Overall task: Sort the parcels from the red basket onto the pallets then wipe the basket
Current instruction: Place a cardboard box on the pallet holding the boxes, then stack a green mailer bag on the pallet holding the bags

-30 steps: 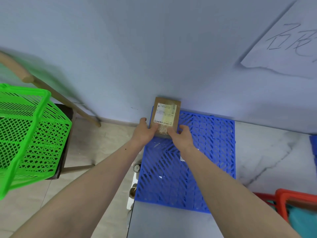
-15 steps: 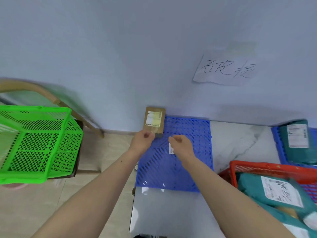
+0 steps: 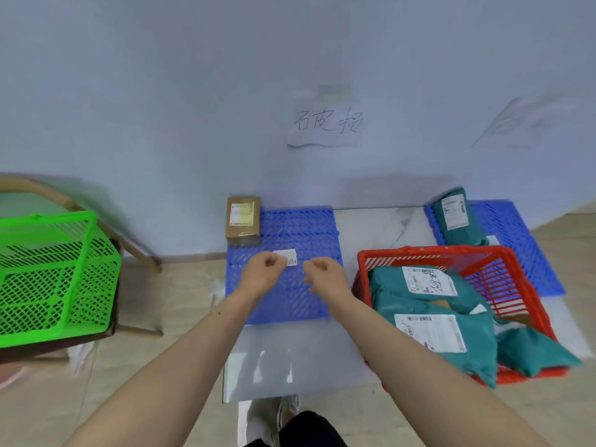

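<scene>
Item: brown parcel [image 3: 243, 221] at left pallet's [image 3: 300, 227] 11 o'clock corner, overhanging, liable to topple; both hands, left hand [image 3: 263, 273] and right hand [image 3: 324, 275], loosely curled, empty; red basket [image 3: 522, 285] at 3 o'clock held parcels.

Floor [image 3: 154, 304] of pale tiles with one white marble-patterned slab [image 3: 367, 230] against the wall. Lying directly on it: a near blue plastic pallet [image 3: 300, 227], a far blue pallet [image 3: 516, 240] at right, and a red basket [image 3: 429, 253] between them.
</scene>
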`<control>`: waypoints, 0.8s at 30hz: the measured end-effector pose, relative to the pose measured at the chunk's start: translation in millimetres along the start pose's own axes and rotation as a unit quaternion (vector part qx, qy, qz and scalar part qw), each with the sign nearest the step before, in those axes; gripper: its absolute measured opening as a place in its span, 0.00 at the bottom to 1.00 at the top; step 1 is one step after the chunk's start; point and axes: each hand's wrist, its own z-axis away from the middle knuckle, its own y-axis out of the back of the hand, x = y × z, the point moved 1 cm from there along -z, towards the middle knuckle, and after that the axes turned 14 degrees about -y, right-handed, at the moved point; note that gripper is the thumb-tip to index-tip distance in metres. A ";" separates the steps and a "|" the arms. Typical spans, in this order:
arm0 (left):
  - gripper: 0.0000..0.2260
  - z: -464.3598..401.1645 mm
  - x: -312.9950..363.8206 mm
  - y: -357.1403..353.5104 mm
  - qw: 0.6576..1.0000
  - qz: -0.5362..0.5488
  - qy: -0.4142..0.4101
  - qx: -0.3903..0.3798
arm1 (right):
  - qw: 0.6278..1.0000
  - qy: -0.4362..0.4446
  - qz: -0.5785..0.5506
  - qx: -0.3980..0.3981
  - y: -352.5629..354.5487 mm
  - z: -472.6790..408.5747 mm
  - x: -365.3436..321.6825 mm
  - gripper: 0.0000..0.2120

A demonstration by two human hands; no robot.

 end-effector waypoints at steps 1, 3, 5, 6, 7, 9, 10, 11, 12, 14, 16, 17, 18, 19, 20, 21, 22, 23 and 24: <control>0.08 8.1 1.1 -5.9 1.000 0.000 -0.003 -0.010 | 1.000 -0.001 -0.013 0.007 6.2 8.0 5.2 0.05; 0.07 24.6 2.0 -18.1 0.999 -0.001 -0.011 -0.033 | 0.999 -0.004 -0.037 0.018 18.3 20.5 18.4 0.03; 0.08 39.4 0.0 -32.7 0.998 -0.009 -0.017 -0.052 | 0.998 -0.009 -0.050 0.027 30.2 31.2 32.5 0.05; 0.08 46.4 -0.8 -40.1 0.998 -0.013 -0.020 -0.061 | 0.998 -0.012 -0.052 0.030 36.0 36.6 39.1 0.06; 0.09 53.2 -0.6 -47.6 0.997 -0.014 -0.022 -0.068 | 0.998 -0.011 -0.054 0.034 42.7 42.4 44.9 0.07; 0.09 66.4 2.1 -62.3 0.996 -0.015 -0.024 -0.084 | 0.997 -0.007 -0.057 0.044 57.4 52.3 55.5 0.07; 0.08 72.8 5.0 -69.6 0.995 -0.014 -0.029 -0.093 | 0.997 -0.004 -0.056 0.049 65.5 55.8 60.6 0.08; 0.08 78.5 7.1 -77.3 0.994 -0.015 -0.036 -0.100 | 0.997 -0.003 -0.051 0.054 74.1 58.9 65.4 0.09; 0.07 83.7 8.9 -84.8 0.993 -0.017 -0.041 -0.107 | 0.997 0.000 -0.043 0.060 83.4 61.4 69.7 0.11; 0.08 91.9 10.9 -99.7 0.992 -0.022 -0.043 -0.113 | 0.997 0.007 -0.019 0.076 102.3 62.7 77.3 0.12; 0.07 96.8 12.9 -115.1 0.992 -0.031 -0.039 -0.117 | 0.996 0.011 0.000 0.088 123.1 61.9 82.8 0.11; 0.07 98.3 13.9 -123.3 0.992 -0.036 -0.034 -0.118 | 0.996 0.012 0.011 0.090 133.9 60.7 85.1 0.12; 0.06 99.3 15.0 -132.0 0.992 -0.040 -0.030 -0.118 | 0.995 0.013 0.023 0.091 144.5 58.0 87.8 0.14; 0.07 100.2 17.2 -140.5 0.992 -0.043 -0.025 -0.118 | 0.995 0.014 0.037 0.089 155.3 54.9 90.4 0.16; 0.07 100.5 19.4 -149.3 0.992 -0.045 -0.020 -0.117 | 0.995 0.014 0.053 0.086 165.9 50.2 93.0 0.18; 0.07 100.4 21.6 -158.3 0.992 -0.044 -0.013 -0.117 | 0.994 0.017 0.073 0.084 176.6 45.1 95.3 0.19; 0.08 99.7 23.0 -168.1 0.992 -0.042 -0.005 -0.115 | 0.992 0.022 0.095 0.081 187.5 40.0 97.0 0.19; 0.10 100.1 24.7 -177.3 0.993 -0.040 0.008 -0.114 | 0.989 0.028 0.121 0.078 198.6 33.9 99.0 0.20; 0.12 100.8 26.2 -186.4 0.993 -0.039 0.021 -0.111 | 0.985 0.032 0.152 0.077 209.9 27.4 100.6 0.21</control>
